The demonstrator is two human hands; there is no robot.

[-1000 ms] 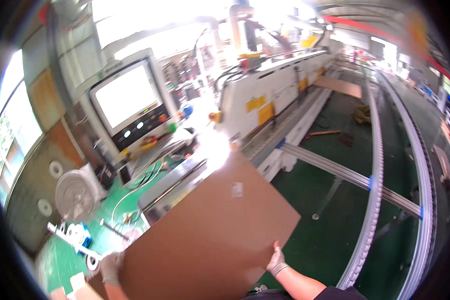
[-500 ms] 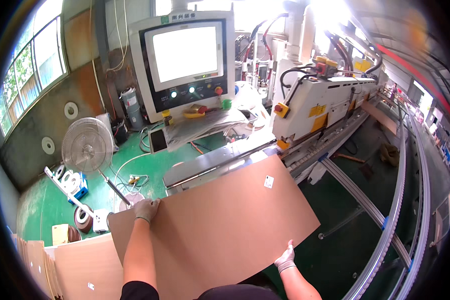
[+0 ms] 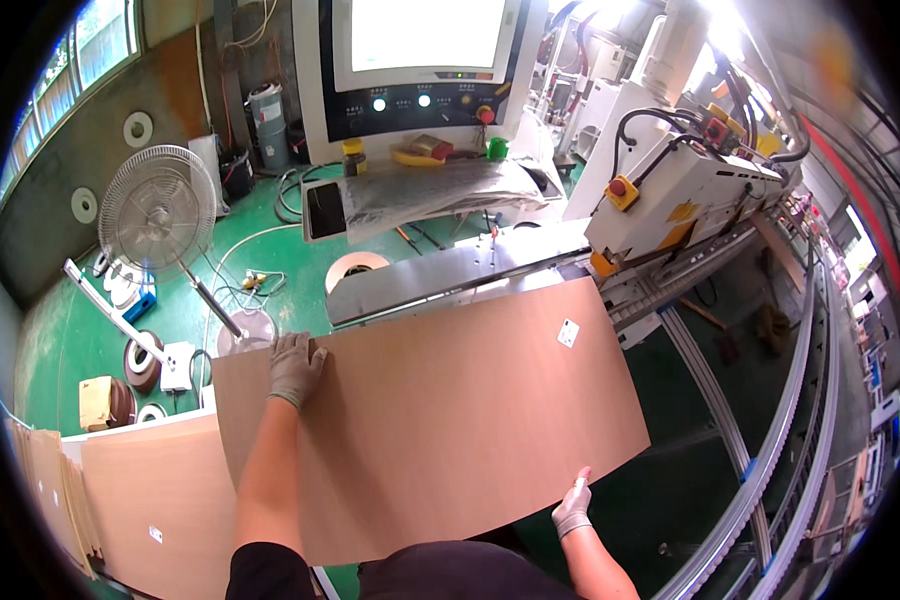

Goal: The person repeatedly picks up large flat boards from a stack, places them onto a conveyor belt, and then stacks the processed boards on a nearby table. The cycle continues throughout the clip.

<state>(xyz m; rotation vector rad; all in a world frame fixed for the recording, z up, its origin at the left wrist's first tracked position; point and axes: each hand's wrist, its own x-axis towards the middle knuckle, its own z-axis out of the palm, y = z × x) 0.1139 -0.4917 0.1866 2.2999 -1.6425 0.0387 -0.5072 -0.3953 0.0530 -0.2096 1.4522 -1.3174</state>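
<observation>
A large brown wood-look panel [image 3: 440,430] with a small white label [image 3: 568,333] spans the space in front of me. My left hand [image 3: 295,370], in a pale glove, lies over the panel's far edge near its left corner, fingers reaching past the edge and holding it. On the near right edge, my gloved right hand [image 3: 573,507] grips the panel, thumb on top and the other fingers hidden beneath. The panel's far edge lies along the steel bed [image 3: 410,290] of a white machine [image 3: 690,195]; whether it touches the bed I cannot tell.
Beyond the bed stands a control console [image 3: 410,105] with a bright screen and plastic-covered shelf. A fan [image 3: 158,208] and tape rolls [image 3: 142,360] are at left. More panels [image 3: 160,500] are stacked at lower left. Metal rails [image 3: 780,440] curve along the right.
My view has tipped downward, so the console sits higher. The panel has turned slightly, its far edge lying more level and nearer along the bed. Both hands remain on it.
</observation>
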